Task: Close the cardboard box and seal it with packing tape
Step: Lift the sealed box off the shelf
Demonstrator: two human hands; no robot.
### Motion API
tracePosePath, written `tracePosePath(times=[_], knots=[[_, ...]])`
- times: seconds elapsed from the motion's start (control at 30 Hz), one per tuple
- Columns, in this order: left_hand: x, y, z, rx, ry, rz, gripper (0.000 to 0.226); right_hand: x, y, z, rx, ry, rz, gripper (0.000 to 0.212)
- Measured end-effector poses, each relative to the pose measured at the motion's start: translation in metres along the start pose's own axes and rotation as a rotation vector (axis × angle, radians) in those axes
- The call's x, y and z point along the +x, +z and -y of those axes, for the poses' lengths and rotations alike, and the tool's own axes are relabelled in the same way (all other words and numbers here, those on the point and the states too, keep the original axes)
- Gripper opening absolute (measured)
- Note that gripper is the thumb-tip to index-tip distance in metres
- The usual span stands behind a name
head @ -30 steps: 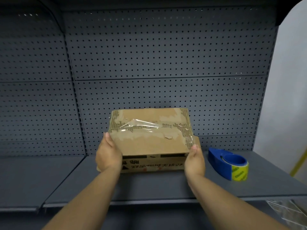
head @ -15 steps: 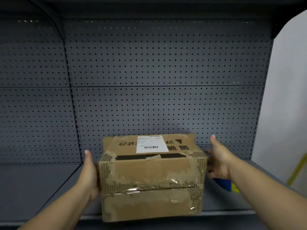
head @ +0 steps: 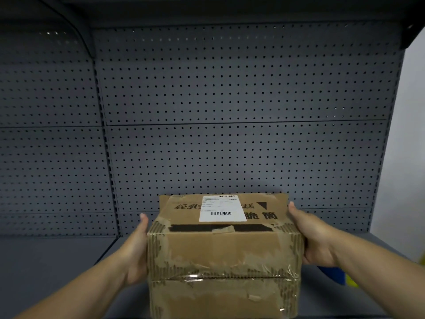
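A worn brown cardboard box [head: 224,254] fills the lower middle of the view, over the front of the grey shelf. Its near face carries old clear tape along a seam. Its upper face has a white shipping label [head: 222,208] and black printed characters. My left hand [head: 135,254] presses flat against the box's left side. My right hand [head: 315,238] grips the right side. Behind my right wrist a bit of the blue and yellow tape dispenser [head: 334,273] shows, mostly hidden.
The grey metal shelf [head: 57,268] runs left and right under the box. A dark perforated back panel [head: 230,134] rises behind it. A pale wall [head: 411,157] stands at the far right.
The box has been tipped over and pulled toward me, so the taped face now looks at me and the label face points up. My right hand came back onto the box's right side.
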State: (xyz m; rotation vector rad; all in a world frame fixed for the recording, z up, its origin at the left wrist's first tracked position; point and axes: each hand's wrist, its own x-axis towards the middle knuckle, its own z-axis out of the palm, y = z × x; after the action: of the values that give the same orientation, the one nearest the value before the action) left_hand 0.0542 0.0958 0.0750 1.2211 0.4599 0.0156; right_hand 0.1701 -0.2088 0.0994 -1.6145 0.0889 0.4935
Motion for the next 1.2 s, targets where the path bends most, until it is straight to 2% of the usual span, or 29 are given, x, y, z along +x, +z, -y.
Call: tracePosePath(times=[0.13,0.4,0.53,0.63,0.7,0.77,0.93,1.03,1.13,1.2], knots=[[0.005,-0.001,0.001,-0.157,-0.029,-0.044,0.098,-0.003,-0.003,0.007,-0.037,0.024,0.072,0.076],[0.012,-0.01,-0.011,-0.289,0.032,-0.007,0.079,-0.001,-0.014,0.02,-0.076,0.066,0.067,0.095],[0.017,0.004,-0.007,-0.156,-0.022,-0.107,0.08,0.011,0.002,0.019,-0.041,0.041,0.04,0.083],[0.02,0.005,-0.004,-0.081,-0.011,-0.119,0.074,0.022,0.008,0.015,0.001,0.002,-0.02,0.069],[0.02,0.003,-0.004,-0.045,0.004,-0.094,0.074,0.023,0.008,0.014,0.03,-0.003,-0.023,0.067],[0.019,0.0,-0.008,0.025,0.024,-0.066,0.079,0.023,0.005,0.014,0.042,0.015,-0.028,0.071],[0.018,-0.015,-0.031,0.202,-0.024,0.012,0.099,0.025,-0.009,0.026,-0.163,0.071,-0.079,0.105],[0.026,-0.013,-0.043,0.19,-0.06,-0.025,0.096,0.034,-0.007,0.035,-0.203,0.057,-0.107,0.091],[0.027,0.003,-0.05,0.223,-0.04,-0.021,0.086,0.035,0.005,0.042,-0.228,0.015,-0.04,0.068],[0.024,0.005,-0.055,0.227,-0.025,-0.048,0.086,0.03,0.007,0.045,-0.191,-0.008,0.001,0.062]])
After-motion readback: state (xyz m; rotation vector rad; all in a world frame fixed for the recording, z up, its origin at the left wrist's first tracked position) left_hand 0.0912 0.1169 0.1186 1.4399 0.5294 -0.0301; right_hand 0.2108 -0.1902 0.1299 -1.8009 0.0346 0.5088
